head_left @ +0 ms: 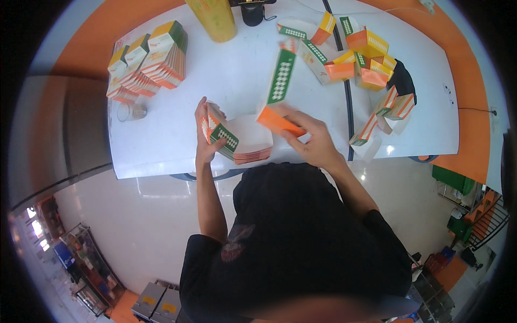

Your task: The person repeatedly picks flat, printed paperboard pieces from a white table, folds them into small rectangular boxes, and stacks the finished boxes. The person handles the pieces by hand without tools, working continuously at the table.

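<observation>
My left hand [202, 134] grips a stack of nested paper food boxes [250, 139] near the table's front edge, its thumb lying on a green checkered panel. The stack lies tilted, white inside, with several orange-edged layers showing at the front. Just right of it, my right hand [316, 141] pinches the orange end of a single paper food box [281, 78]. That box stands up and away from me, its green-and-white checkered side turned to view. Its far tip is slightly blurred. The box's lower end is close to the stack; whether they touch I cannot tell.
Nested box stacks [161, 56] stand at the far left, near a clear glass [132, 112]. A yellow container [215, 19] and a black object [252, 13] are at the back. Loose boxes [368, 43] lie in a heap at right, beside a black cloth [402, 79].
</observation>
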Available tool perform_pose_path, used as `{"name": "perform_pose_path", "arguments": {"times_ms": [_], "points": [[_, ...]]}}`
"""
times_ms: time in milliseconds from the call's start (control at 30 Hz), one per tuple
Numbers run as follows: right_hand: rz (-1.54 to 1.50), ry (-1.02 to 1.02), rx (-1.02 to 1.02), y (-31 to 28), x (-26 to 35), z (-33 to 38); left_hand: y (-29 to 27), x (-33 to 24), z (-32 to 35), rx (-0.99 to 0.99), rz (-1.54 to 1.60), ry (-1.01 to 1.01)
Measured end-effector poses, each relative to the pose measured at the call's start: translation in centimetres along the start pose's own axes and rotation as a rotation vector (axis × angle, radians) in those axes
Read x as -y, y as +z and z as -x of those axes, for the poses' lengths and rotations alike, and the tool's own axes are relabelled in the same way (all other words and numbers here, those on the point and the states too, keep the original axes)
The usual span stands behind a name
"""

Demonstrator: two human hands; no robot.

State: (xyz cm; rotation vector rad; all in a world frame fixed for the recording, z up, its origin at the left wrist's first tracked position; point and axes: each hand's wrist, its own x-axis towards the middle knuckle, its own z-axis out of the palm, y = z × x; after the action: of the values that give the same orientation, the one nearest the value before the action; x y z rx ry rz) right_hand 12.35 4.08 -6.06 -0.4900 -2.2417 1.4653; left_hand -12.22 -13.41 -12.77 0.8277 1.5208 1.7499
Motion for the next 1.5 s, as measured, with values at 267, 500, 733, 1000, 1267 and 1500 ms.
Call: {"name": "perform_pose_path", "arguments": {"times_ms": [267,500,733,1000,1267,1500], "points": [[0.266,-0.217,0.532,6.0,-0.4,-0.7,0.6,2.6,2.5,0.014,0.177,-0.194],[0.353,-0.12,0.851,6.1,-1.3,-0.5,0.8,2.9,3.5,0.019,0.144,-0.11],[0.236,0.112,0.902,4.2,-2.6,-4.1,0.7,1.9,3.2,-0.012,0.117,-0.145],[-0.468,0.141,0.054,10.3,-2.7,-6.7,2.2,1.1,1.7,0.021,0.076,-0.097],[-0.463,0.165,-0.003,12.7,-1.3,-6.1,3.3,0.4,1.8,0.079,-0.123,-0.119],[-0.239,0.124,-0.232,3.7,-2.9,-3.4,3.5,0.7,2.3,0.004,0.036,-0.123]]}}
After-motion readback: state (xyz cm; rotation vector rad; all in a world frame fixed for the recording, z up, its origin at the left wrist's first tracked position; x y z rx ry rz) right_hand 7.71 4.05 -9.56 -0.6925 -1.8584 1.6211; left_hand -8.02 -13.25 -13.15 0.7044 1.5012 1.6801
